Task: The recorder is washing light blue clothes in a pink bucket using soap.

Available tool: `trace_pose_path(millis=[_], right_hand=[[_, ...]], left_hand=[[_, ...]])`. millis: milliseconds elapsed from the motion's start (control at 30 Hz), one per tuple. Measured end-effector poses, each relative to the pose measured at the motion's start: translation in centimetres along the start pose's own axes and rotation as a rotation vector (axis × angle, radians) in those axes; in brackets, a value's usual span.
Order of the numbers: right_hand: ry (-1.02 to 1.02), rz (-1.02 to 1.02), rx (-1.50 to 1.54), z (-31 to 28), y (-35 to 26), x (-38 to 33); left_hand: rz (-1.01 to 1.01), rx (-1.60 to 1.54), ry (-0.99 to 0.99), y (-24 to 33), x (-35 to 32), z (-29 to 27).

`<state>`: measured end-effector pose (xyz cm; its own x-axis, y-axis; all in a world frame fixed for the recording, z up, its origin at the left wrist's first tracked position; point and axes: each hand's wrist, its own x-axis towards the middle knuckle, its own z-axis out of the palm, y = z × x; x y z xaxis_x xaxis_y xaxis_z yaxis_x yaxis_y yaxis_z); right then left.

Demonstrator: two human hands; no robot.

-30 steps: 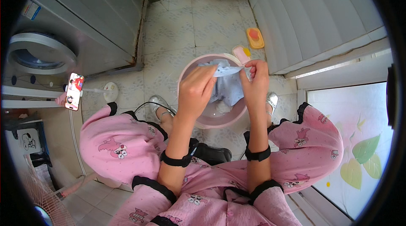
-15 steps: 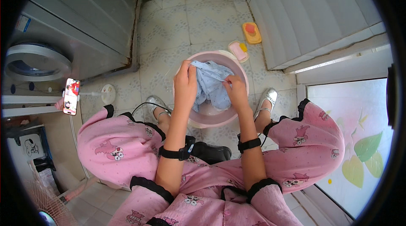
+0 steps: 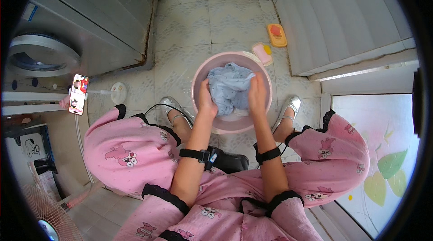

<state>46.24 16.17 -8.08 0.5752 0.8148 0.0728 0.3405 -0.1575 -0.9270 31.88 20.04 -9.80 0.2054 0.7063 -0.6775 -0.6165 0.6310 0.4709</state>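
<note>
A bunched, light blue patterned cloth [image 3: 230,85], wet-looking, lies in a round pink basin [image 3: 216,126] on the floor between my feet. My left hand [image 3: 206,101] rests along the cloth's left side, its fingers stretched out and partly hidden by the basin's inner side and the cloth. On the opposite side, my right hand [image 3: 257,94] stands with straight fingers, palm toward the cloth and slightly smeared by motion. Both hands are inside the basin's rim, with the cloth between them. A little water shows at the basin's near side.
Past the basin's far right rim lie a pink soap bar in a dish [image 3: 261,54] and an orange dish with a brush-like insert [image 3: 277,35]. A phone on a stand [image 3: 79,94] is at left, beside a front-loading washing machine [image 3: 43,56]. A fan [image 3: 47,214] stands lower left.
Both hands have loosened their pinch on the cloth's raised edges and come to its two sides. The cloth is more bunched now, and the left hand has moved nearer to me.
</note>
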Motion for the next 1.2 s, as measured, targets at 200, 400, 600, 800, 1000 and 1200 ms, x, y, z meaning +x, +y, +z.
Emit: trace_pose_path(millis=[200, 400, 600, 800, 1000, 1200], right_hand=[[-0.219, -0.038, -0.221, 3.4, -2.6, -4.6], [-0.437, -0.06, -0.398, 3.5, -4.5, -7.1], [-0.408, -0.051, -0.471, 5.7, -5.9, -7.5], [-0.228, 0.198, -0.591, 3.8, 0.7, -1.1], [-0.312, -0.048, -0.589, 4.8, -4.6, -6.9], [-0.136, 0.192, -0.621, 2.6, 2.1, -2.7]], left_hand=[[-0.107, 0.022, 0.207, -3.0, -0.6, 0.5], [-0.081, 0.025, 0.09, -5.4, 2.4, -5.8], [0.128, 0.099, -0.092, -6.7, 3.7, -9.8], [-0.228, 0.039, 0.099, -5.0, -1.4, 0.5], [-0.222, 0.027, 0.123, -5.5, 3.3, -6.4], [-0.204, 0.162, 0.252, -7.3, -1.4, 1.7]])
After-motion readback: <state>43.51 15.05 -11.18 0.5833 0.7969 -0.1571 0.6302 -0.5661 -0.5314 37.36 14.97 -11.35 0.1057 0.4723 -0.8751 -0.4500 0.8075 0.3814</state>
